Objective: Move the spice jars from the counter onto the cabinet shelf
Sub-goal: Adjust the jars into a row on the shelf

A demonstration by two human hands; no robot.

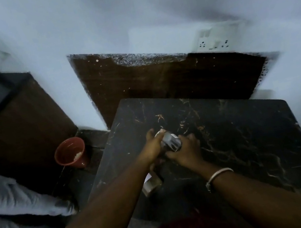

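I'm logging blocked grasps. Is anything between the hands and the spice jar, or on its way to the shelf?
Nothing visible: left hand and right hand both hold the spice jar over the counter. A second jar lies nearer the person, not between them. The shelf is not clearly in view, so that path cannot be judged.

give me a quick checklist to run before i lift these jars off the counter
1. Grip on the upper jar: left hand and right hand both curl round it: ok.
2. Second jar: it shows just below the left hand, but whether it is held or standing on the counter: cannot tell.
3. Lids closed: both jars are blurred: cannot tell.
4. Red cup: on the floor left of the counter, well apart from the jars: ok.
5. Cabinet shelf to aim for: no open shelf shows in this view: cannot tell.
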